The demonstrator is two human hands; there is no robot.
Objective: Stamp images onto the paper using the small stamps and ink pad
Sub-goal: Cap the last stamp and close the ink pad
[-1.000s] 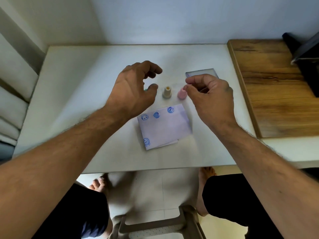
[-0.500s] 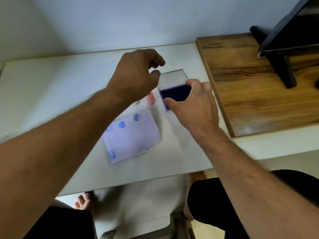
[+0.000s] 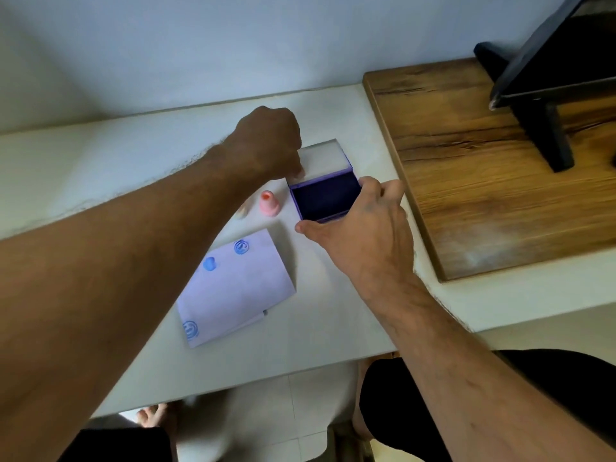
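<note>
Purple ink pad (image 3: 325, 201) sits open beyond the paper (image 3: 235, 288), pinched at its edges by the right hand (image 3: 366, 238). Left hand (image 3: 270, 141), fisted, touches its clear lid (image 3: 323, 158). Wet ink could smear fingers, or the pink stamp (image 3: 269, 204) beside it topple.

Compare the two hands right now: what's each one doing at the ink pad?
The left hand is fisted at the clear lid on the far side; the right hand is spread, gripping the ink pad base at its near and right edges. The left hides its fingertips; the right shows thumb and fingers. Both touch the open case.
</note>
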